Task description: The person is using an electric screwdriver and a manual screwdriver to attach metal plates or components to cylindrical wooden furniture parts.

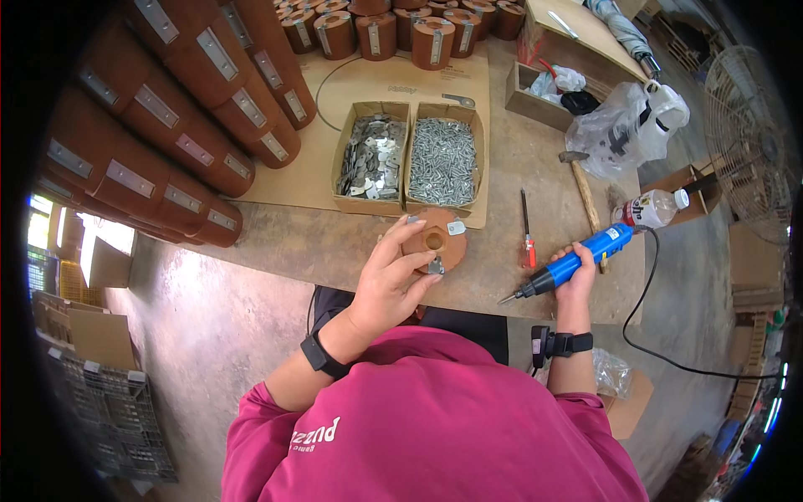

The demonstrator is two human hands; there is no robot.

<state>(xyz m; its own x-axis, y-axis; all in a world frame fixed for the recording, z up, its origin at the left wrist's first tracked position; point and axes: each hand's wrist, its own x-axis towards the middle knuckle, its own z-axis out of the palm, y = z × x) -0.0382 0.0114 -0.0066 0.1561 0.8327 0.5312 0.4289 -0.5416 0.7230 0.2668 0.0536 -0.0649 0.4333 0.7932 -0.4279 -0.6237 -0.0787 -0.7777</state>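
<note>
My left hand [390, 272] is closed on a round reddish-brown block [447, 248] with a hole in its middle, at the table's near edge. Small metal plates sit on the block's face, one at its upper right and one at its bottom under my fingers. In my right hand [577, 276] is a blue electric screwdriver [577, 259], its bit pointing left and down toward the block but apart from it. Just beyond the block stand a box of flat metal plates [372, 155] and a box of screws [443, 159].
Tall stacks of brown cylinders [180, 109] lean in at the left; more cylinders [433, 42] stand at the back. A red-handled screwdriver [528, 243], a hammer [585, 188] and a bottle [652, 207] lie to the right. The tool's black cord [640, 322] runs off right, below a fan [744, 125].
</note>
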